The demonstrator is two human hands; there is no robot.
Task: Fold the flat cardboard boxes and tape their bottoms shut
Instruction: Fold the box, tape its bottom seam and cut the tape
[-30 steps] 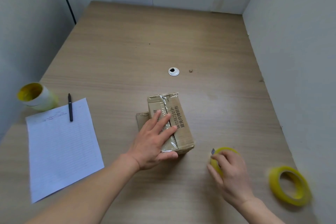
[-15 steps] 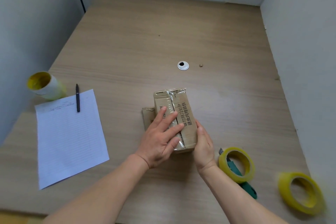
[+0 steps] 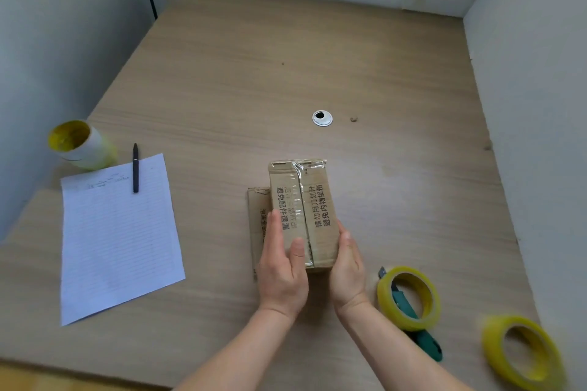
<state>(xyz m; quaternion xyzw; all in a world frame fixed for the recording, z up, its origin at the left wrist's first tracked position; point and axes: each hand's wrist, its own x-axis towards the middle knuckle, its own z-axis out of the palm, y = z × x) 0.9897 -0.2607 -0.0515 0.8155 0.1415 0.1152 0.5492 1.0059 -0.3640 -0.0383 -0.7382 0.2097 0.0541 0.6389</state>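
A small folded cardboard box with printed characters stands on the desk, a strip of clear tape running along its top seam. My left hand grips its near left side, thumb lying on the taped top. My right hand holds the near right side, fingers along the wall. A flat piece of cardboard lies under the box's left edge. A yellow tape roll on a green dispenser lies just right of my right hand.
A second yellow tape roll sits at the desk's right front. A lined paper sheet with a black pen lies left, a yellow-cored roll behind it. White walls close in on three sides; a cable grommet is mid-desk.
My right hand left the tape dispenser on the desk and came to the box's right side. My left hand slid from flat on the top to gripping the left side.
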